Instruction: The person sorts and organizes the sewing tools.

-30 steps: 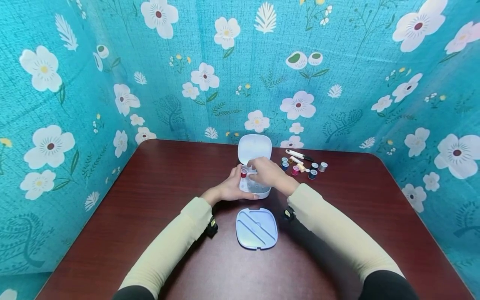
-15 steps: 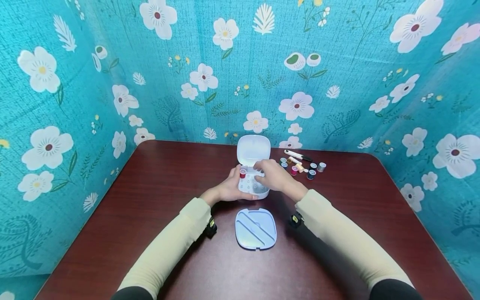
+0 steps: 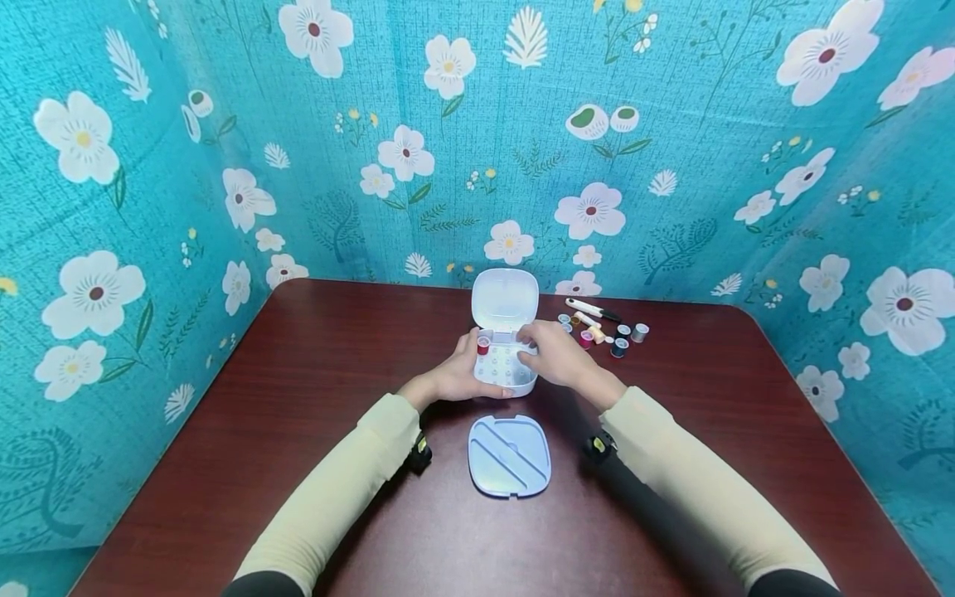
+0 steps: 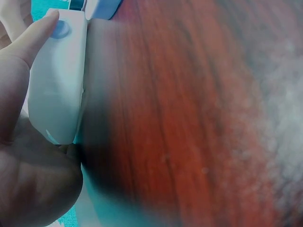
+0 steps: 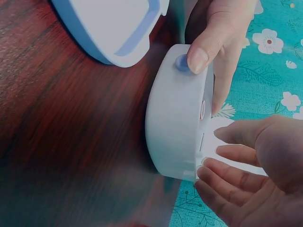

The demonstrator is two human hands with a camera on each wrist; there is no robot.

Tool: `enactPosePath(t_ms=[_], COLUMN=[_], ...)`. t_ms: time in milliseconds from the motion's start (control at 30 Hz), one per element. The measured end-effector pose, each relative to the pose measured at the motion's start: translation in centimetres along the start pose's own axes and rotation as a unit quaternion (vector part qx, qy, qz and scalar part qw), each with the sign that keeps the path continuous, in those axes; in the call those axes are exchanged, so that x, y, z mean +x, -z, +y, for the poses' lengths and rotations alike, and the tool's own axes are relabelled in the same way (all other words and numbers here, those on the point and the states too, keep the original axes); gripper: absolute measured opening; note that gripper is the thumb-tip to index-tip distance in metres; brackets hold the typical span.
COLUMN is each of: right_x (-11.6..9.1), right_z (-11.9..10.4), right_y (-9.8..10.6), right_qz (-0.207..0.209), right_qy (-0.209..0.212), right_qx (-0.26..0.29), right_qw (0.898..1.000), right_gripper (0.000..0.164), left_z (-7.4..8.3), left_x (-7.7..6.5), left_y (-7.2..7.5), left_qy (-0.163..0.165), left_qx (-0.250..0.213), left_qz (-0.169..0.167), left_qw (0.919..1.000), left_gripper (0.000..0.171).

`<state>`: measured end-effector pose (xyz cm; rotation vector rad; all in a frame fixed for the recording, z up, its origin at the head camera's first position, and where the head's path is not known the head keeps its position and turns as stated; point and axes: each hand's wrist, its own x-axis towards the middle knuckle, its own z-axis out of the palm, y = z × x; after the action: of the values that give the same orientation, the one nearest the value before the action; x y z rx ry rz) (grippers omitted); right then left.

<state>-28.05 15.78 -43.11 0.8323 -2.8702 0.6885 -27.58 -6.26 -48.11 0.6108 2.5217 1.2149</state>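
A white sewing box (image 3: 504,373) stands with its hinged lid (image 3: 505,298) raised behind it. Rows of small pegs show inside, and a red thread spool (image 3: 483,345) stands in the back left corner. My left hand (image 3: 457,375) grips the box's left side; its thumb lies along the front, by the round blue button (image 5: 182,63) in the right wrist view. Over the box's right edge is my right hand (image 3: 558,355), its fingers loosely bent. The right wrist view shows nothing between those fingers (image 5: 232,177), which are close to the rim.
A pale blue divided tray (image 3: 510,456) lies in front of the box. To the box's right are several thread spools (image 3: 619,347), a seam ripper-like white and black tool (image 3: 593,310) and small cream-coloured pieces (image 3: 599,334). A floral curtain (image 3: 373,166) closes off the table's back.
My right hand has drawn back rightward, from over the middle of the box to its right edge, uncovering more pegs. The left hand and the red spool have stayed in place.
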Motion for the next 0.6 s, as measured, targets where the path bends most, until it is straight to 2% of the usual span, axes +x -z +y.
enactPosePath(t_ms=[333, 600], right_x=[-1.1, -1.9], right_z=[0.3, 0.9], right_y=[0.5, 0.8], right_qz=[0.01, 0.011], right_qy=[-0.032, -0.033], right_qx=[0.024, 0.025], right_qw=[0.999, 0.999], right_gripper=[0.026, 0.024], left_z=[0.0, 0.1], left_x=[0.0, -0.1], left_y=[0.1, 0.2], left_qy=[0.009, 0.01], left_qx=[0.008, 0.007], left_qz=[-0.003, -0.001], left_qw=[0.9999, 0.9999], left_gripper=[0.128, 0.132])
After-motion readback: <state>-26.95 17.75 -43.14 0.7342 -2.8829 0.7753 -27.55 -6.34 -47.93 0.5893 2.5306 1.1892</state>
